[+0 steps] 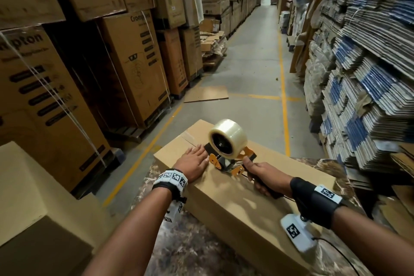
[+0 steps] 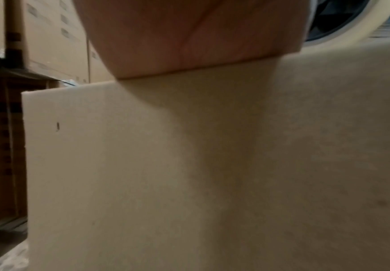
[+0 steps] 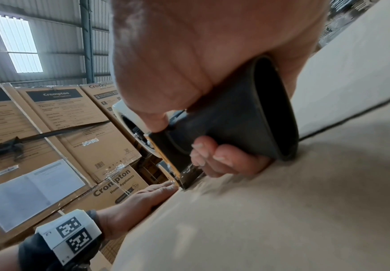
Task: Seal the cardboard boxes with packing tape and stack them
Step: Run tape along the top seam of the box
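In a warehouse aisle, flat left hand [image 1: 194, 160] steadies the box [image 1: 235, 195]; right hand [image 1: 265, 176] grips the tape dispenser [image 1: 228, 145].

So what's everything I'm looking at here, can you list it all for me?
cardboard box: one, plain brown, on the marbled table, seam on top
tape dispenser: one, orange and black, on the box seam
tape roll: one, clear, mounted on the dispenser
marbled table: one, brown-veined, under the box
printed cartons: many, brown, stacked along the left
flattened cartons: many, blue and white, piled right
floor: grey, yellow lines
left hand: flat on the box top
right hand: grips the dispenser handle
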`<control>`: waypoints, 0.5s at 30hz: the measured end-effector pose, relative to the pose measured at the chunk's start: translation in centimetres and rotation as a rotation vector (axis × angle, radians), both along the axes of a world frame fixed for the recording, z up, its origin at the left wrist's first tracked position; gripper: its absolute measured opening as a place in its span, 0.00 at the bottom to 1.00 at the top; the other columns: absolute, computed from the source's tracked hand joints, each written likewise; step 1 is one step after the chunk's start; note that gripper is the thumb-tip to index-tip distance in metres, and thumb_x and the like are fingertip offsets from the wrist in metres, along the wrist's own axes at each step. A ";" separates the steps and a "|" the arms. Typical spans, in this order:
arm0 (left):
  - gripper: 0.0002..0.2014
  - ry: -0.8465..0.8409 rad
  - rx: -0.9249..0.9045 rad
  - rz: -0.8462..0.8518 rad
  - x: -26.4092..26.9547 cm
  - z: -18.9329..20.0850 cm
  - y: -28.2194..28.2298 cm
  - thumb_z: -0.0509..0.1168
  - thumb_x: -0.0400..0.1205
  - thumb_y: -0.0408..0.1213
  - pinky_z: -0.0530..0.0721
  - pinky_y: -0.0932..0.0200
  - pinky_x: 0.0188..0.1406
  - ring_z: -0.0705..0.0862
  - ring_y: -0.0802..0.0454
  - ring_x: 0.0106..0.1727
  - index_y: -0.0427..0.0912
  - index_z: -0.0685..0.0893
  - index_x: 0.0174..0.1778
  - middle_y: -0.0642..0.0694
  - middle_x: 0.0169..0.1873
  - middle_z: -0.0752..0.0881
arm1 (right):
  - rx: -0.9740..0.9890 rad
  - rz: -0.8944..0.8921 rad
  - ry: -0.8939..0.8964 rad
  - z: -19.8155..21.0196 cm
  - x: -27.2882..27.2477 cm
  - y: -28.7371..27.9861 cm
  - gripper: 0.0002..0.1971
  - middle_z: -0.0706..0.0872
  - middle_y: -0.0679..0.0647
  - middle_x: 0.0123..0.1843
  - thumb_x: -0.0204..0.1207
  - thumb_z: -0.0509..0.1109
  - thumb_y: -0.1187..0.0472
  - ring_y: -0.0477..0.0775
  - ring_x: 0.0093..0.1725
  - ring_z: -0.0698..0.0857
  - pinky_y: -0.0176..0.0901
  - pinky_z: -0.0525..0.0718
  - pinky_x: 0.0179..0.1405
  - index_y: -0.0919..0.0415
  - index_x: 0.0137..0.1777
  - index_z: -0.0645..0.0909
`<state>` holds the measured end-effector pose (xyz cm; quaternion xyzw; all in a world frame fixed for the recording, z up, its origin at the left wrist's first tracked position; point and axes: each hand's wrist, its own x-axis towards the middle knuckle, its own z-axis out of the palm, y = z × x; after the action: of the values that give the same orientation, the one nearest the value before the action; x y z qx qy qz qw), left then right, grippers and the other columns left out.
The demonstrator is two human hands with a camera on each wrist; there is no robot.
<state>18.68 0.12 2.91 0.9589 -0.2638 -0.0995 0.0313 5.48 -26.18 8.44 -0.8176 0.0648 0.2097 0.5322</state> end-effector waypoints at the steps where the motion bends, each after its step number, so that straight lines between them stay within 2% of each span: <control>1: 0.29 -0.006 -0.010 0.021 -0.3 -0.2 -0.1 0.40 0.94 0.52 0.36 0.53 0.88 0.41 0.53 0.91 0.45 0.51 0.92 0.47 0.91 0.47 | -0.006 0.001 0.005 0.1 -0.1 0.0 0.37 0.76 0.52 0.26 0.76 0.53 0.21 0.50 0.21 0.71 0.37 0.71 0.20 0.59 0.44 0.74; 4: 0.30 -0.022 -0.031 0.063 -0.2 -0.4 -0.2 0.40 0.93 0.53 0.36 0.50 0.89 0.43 0.55 0.91 0.48 0.53 0.92 0.50 0.91 0.48 | -0.029 0.015 0.026 0.4 0.2 -0.1 0.37 0.77 0.52 0.27 0.76 0.52 0.20 0.50 0.21 0.71 0.36 0.72 0.19 0.58 0.44 0.75; 9: 0.30 -0.053 -0.027 0.085 0.2 -0.5 0.0 0.40 0.92 0.54 0.35 0.45 0.88 0.43 0.56 0.90 0.51 0.52 0.92 0.53 0.91 0.48 | -0.066 0.068 0.035 1.0 1.5 -0.7 0.42 0.79 0.53 0.29 0.69 0.53 0.15 0.50 0.23 0.74 0.40 0.78 0.26 0.58 0.44 0.78; 13: 0.29 -0.043 -0.030 0.087 0.4 -0.6 0.0 0.43 0.92 0.52 0.37 0.42 0.89 0.44 0.57 0.90 0.51 0.58 0.90 0.54 0.91 0.48 | -0.139 0.099 -0.016 0.7 1.3 -0.9 0.42 0.81 0.53 0.30 0.70 0.51 0.16 0.50 0.23 0.75 0.41 0.79 0.27 0.57 0.44 0.79; 15: 0.28 -0.022 -0.036 0.107 0.3 -0.4 0.0 0.44 0.92 0.52 0.38 0.43 0.89 0.44 0.58 0.90 0.51 0.57 0.91 0.54 0.91 0.47 | -0.186 0.110 -0.050 0.4 0.9 -1.5 0.42 0.82 0.52 0.30 0.71 0.49 0.16 0.51 0.24 0.76 0.45 0.80 0.30 0.57 0.44 0.79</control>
<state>18.95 0.08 2.56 0.9720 -0.2141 -0.0823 0.0508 6.38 -27.64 8.87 -0.8708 0.0256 0.2112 0.4433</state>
